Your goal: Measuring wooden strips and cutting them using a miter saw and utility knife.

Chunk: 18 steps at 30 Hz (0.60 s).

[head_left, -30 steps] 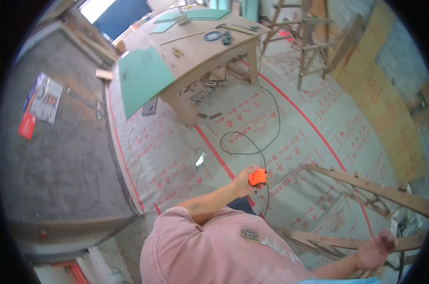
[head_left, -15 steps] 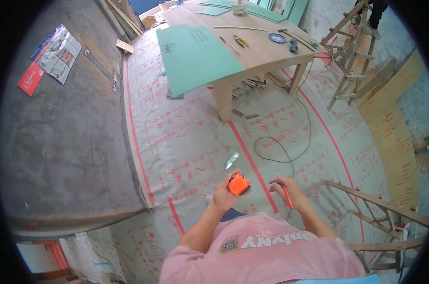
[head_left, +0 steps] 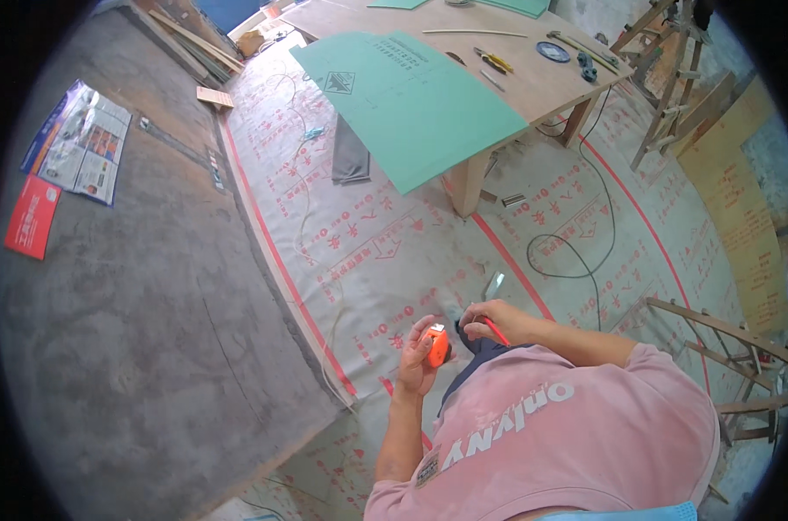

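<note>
My left hand (head_left: 417,363) is closed round an orange tape measure (head_left: 438,347), held low in front of my body. A short pale bit shows at the top of its case. Beside it, my right hand (head_left: 502,319) grips a thin red pencil or marker (head_left: 496,332) that slants down across the fingers. The fingertips of the right hand are partly hidden, and a small gap lies between them and the tape measure. Ahead, a large green board (head_left: 411,104) lies on a wooden worktable (head_left: 463,52), with its near corner jutting past the edge.
Pliers (head_left: 493,61), a blue-rimmed roll (head_left: 553,52) and other tools lie on the table. A black cable (head_left: 576,239) loops over the covered floor (head_left: 377,286). Wooden ladders (head_left: 685,87) stand at right. Leaflets (head_left: 86,143) rest on the dark grey surface (head_left: 151,286) at left.
The view has swung left, so the table and board sit further right. My right hand with the red pencil or marker has come closer to the tape measure, which is now tilted more upright.
</note>
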### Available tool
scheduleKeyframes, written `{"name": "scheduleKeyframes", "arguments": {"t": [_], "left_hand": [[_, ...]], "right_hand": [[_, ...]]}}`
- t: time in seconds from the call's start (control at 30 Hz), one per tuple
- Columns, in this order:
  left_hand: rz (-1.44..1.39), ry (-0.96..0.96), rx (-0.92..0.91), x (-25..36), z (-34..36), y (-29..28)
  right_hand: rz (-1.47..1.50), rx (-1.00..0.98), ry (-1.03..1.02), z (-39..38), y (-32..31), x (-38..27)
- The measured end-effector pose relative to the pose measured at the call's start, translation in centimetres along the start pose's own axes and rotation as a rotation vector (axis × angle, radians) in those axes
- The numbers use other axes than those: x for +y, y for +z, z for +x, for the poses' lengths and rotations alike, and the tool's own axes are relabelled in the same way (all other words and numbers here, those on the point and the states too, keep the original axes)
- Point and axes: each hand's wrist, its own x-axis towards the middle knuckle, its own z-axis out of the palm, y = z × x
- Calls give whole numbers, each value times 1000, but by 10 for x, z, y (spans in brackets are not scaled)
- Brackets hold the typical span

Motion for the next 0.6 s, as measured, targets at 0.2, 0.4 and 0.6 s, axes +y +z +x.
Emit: {"name": "scheduleKeyframes", "arguments": {"t": [0.2, 0.4, 0.6], "left_hand": [[10, -37, 240, 97, 62, -60], [-56, -50, 367, 220, 153, -80], [74, -88, 298, 324, 258, -80]], "right_hand": [[173, -123, -50, 170, -4, 8], [178, -101, -114, 329, -46, -43], [196, -70, -44, 424, -92, -77]]}}
